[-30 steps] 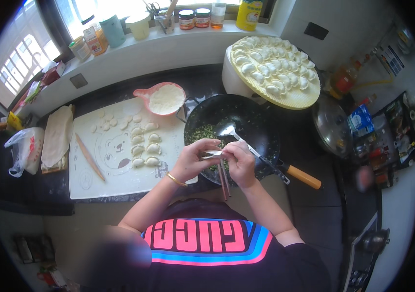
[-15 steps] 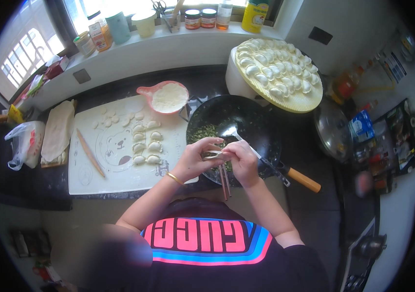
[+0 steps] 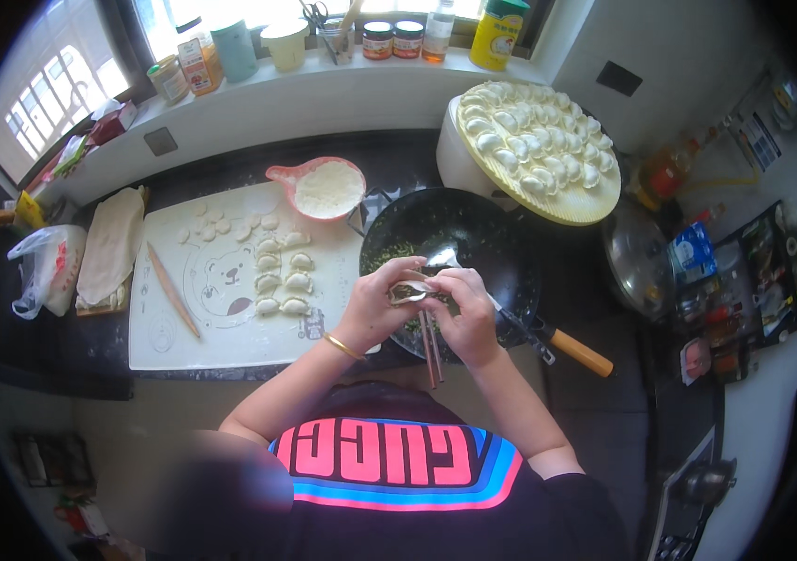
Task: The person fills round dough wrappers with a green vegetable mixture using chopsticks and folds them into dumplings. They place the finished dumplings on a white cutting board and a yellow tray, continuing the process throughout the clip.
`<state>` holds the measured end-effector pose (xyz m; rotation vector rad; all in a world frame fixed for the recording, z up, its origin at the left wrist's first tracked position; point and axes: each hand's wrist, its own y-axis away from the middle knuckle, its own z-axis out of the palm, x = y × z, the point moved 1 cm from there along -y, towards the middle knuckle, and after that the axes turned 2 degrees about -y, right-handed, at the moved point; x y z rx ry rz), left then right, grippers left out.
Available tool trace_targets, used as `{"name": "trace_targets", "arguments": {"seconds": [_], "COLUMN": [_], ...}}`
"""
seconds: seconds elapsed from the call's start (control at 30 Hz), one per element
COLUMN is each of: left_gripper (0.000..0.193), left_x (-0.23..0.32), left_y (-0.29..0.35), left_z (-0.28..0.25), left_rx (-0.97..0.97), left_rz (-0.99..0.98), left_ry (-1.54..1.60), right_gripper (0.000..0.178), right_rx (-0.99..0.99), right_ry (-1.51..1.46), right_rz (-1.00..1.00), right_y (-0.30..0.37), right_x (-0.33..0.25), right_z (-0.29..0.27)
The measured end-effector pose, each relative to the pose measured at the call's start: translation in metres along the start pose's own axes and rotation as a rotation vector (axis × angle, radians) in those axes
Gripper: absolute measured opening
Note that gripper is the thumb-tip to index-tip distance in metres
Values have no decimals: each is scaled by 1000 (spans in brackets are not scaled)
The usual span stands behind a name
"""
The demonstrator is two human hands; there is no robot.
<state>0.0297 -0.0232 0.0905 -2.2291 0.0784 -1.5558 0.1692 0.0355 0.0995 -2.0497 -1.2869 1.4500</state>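
Between the fingers of my left hand [image 3: 375, 304] and my right hand [image 3: 467, 315] is a partly folded dumpling [image 3: 408, 293], its edge parted and turned upward. Both hands pinch it above the near part of a black wok [image 3: 506, 229]. Chopped green filling [image 3: 389, 252] lies in the wok, partly hidden by my hands. A metal spoon [image 3: 443, 257] rests in there, its handle sloping to the right rim. Just below my hands, a pair of chopsticks [image 3: 430, 351] sticks out over the wok's near edge.
Left of the wok, a white mat [image 3: 160, 341] bears finished dumplings [image 3: 297, 280], small dough discs [image 3: 216, 226] and a rolling pin [image 3: 172, 288]. A pink bowl [image 3: 284, 176] of flour stands behind. Far right, many dumplings cover a round yellow tray [image 3: 595, 213]. The wok's wooden handle [image 3: 581, 352] points right.
My right hand's fingers have shifted along the dumpling's edge, and its opening shows more. Both hands stay above the wok. The view has moved slightly.
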Motion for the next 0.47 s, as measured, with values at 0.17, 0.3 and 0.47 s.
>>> {"name": "trace_targets", "arguments": {"seconds": [0.17, 0.3, 0.47], "left_gripper": [44, 39, 35], "left_x": [0, -8, -15], "left_y": [0, 3, 5], "left_z": [0, 4, 3], "left_rx": [57, 29, -135], "left_rz": [71, -13, -249], "left_ry": [-60, 180, 631], "right_gripper": [16, 13, 12], "right_rx": [46, 78, 86], "right_ry": [-23, 10, -34], "right_rz": [73, 46, 121], "right_y": [3, 3, 5], "right_x": [-2, -1, 3], "right_z": [3, 4, 2]}}
